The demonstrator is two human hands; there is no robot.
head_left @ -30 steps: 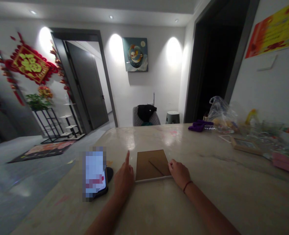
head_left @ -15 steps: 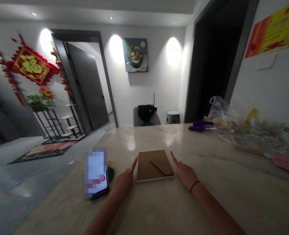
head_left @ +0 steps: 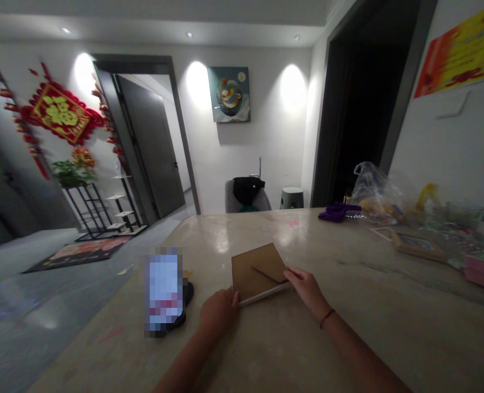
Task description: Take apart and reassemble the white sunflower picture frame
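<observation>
A brown board with a pale edge (head_left: 254, 275) is tilted over the table, its right side raised. It looks like the back of a frame, with a slanted flap on it. My left hand (head_left: 219, 314) grips its near left corner, thumb along the edge. At the right edge my right hand (head_left: 305, 286) pinches the board between thumb and fingers; a thin dark band circles that wrist. The far side of the board shows no hand.
A phone with a blurred screen (head_left: 164, 289) stands on the marble table (head_left: 275, 349) at left. At right are a purple item (head_left: 337, 212), a plastic bag (head_left: 373, 191), a wooden frame (head_left: 417, 245) and pink packs (head_left: 483, 272). A chair (head_left: 230, 199) stands beyond.
Both hands had index fingers stretched out beside the flat board. Now they have closed on its edges, and its right side has lifted and turned slightly.
</observation>
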